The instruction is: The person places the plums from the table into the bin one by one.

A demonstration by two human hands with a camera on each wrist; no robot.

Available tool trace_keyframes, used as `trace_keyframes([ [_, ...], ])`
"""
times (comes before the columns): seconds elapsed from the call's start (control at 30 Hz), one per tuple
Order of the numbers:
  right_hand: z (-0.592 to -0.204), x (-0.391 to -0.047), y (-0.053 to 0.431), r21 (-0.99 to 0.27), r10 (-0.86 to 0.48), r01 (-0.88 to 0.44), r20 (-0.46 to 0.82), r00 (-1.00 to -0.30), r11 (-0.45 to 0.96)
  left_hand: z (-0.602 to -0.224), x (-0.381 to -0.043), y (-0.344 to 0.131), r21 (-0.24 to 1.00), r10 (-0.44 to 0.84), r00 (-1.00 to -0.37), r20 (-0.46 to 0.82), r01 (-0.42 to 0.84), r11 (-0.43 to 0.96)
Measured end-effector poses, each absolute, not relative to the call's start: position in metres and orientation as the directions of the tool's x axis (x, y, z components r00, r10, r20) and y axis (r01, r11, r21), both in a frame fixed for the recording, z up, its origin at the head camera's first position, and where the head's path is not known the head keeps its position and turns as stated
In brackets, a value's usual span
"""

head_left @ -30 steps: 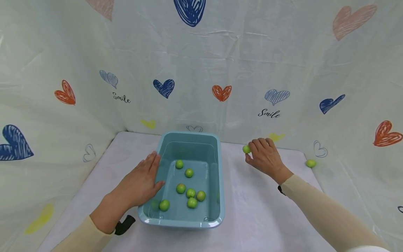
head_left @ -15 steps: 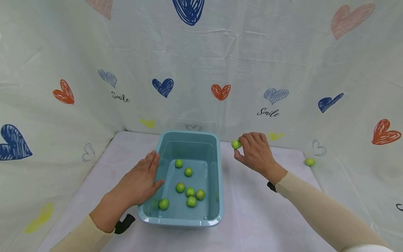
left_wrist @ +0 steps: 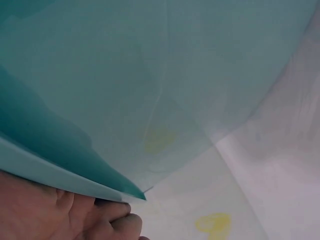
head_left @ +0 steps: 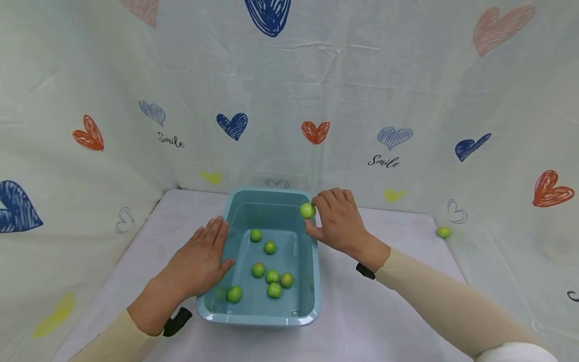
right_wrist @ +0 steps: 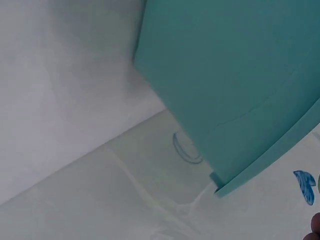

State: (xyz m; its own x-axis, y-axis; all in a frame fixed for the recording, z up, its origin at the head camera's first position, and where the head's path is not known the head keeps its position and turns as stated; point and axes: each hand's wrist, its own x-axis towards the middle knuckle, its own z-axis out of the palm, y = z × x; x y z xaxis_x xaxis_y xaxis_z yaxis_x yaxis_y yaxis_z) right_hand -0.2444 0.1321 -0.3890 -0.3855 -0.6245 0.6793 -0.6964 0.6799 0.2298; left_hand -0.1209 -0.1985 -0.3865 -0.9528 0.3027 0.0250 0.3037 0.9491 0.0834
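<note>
My left hand (head_left: 199,261) rests along the left rim of a light-blue plastic tub (head_left: 258,320), its fingers straight and its thumb over the inner side. In the left wrist view its fingers lie against the underside of the tub's edge. Several small round green fruits (head_left: 258,270) lie loose on the tub's floor. Over the right rim, towards the back, my right hand (head_left: 339,221) pinches another green fruit (head_left: 308,210) between thumb and fingers. The right wrist view mostly holds the tub's outer wall (right_wrist: 225,65), with fingertips (right_wrist: 315,227) just showing at the lower right.
One more green fruit (head_left: 444,232) sits at the right edge of the white-covered table (head_left: 384,301), by the curtain. A pale curtain (head_left: 271,75) printed with hearts hangs behind and at both sides, right against the table's back edge.
My right hand has carried the pinched green fruit leftward, from the table's back right area to the tub's right rim. The left hand and tub have stayed put.
</note>
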Motion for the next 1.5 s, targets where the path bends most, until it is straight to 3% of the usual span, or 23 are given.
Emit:
trace_keyframes([
  [0.57,-0.397,-0.225,0.078,0.184,-0.689,-0.781,0.616,-0.382,0.597,-0.389,-0.12,-0.199,0.116,0.301,-0.953,0.042,0.303,0.946],
  [1.3,-0.41,-0.22,0.074,0.176,-0.728,-0.768,0.5,-0.469,0.616,-0.391,-0.122,-0.199,0.133,0.292,-0.956,0.032,0.294,0.947],
  [1.5,-0.411,-0.221,0.075,0.176,-0.725,-0.771,0.513,-0.459,0.612,-0.391,-0.122,-0.2,0.128,0.299,-0.953,0.043,0.302,0.945],
])
